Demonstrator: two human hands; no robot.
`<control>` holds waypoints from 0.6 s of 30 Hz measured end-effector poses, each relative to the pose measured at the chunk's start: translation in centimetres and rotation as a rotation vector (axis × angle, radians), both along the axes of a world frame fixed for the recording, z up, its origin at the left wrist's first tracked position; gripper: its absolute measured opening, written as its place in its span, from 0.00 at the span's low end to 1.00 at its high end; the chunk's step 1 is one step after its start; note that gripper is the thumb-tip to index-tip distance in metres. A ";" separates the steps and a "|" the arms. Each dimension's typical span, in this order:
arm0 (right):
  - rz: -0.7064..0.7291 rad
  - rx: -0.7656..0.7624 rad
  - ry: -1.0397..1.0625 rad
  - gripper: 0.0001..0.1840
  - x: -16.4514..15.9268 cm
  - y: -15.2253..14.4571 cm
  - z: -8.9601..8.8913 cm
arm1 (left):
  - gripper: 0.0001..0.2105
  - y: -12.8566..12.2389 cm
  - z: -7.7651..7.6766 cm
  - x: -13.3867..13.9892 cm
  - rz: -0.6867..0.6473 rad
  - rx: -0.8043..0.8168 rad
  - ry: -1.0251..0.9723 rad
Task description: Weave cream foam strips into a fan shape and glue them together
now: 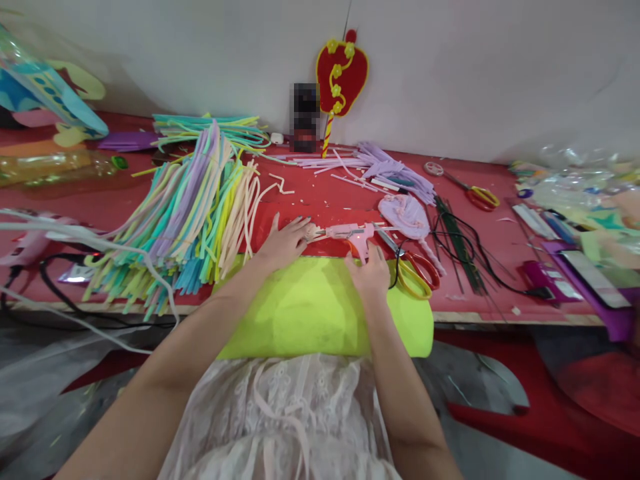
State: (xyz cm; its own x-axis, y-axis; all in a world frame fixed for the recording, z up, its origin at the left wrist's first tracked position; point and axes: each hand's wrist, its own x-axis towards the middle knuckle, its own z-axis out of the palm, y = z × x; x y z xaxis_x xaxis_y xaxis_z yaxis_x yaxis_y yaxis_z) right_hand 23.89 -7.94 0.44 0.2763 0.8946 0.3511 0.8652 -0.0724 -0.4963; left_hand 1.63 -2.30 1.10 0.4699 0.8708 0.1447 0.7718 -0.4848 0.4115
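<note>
My right hand grips the handle of a pink hot glue gun, its nozzle pointing left. My left hand rests palm down, thumb and forefinger closed at a small cream pipe-cleaner piece close to the nozzle. The other left fingers stretch away over a red surface. Red-and-yellow-handled scissors lie just right of my right hand, partly under a black cord. Beyond them sits a fuzzy lilac pipe-cleaner shape. A yellow-green sheet spreads beneath my wrists and over the table edge.
A big bundle of coloured pipe cleaners fills the left. Lilac pipe cleaners and dark green stems lie to the right. A red fan-shaped ornament stands by the wall. Cords trail at left near another pink glue gun.
</note>
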 end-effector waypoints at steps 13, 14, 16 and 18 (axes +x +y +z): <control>0.058 -0.028 -0.115 0.27 -0.3 -0.3 0.2 | 0.24 -0.2 0.6 0.0 0.007 -0.001 0.166; 0.058 -0.029 -0.118 0.27 -0.3 -0.3 0.2 | 0.24 -0.2 0.6 0.0 0.005 0.000 0.165; 0.061 -0.033 -0.121 0.27 -0.4 -0.3 0.2 | 0.24 -0.2 0.6 0.0 0.002 0.001 0.158; 0.068 -0.026 -0.120 0.27 -0.4 -0.2 0.2 | 0.24 -0.1 0.6 0.0 0.000 0.003 0.147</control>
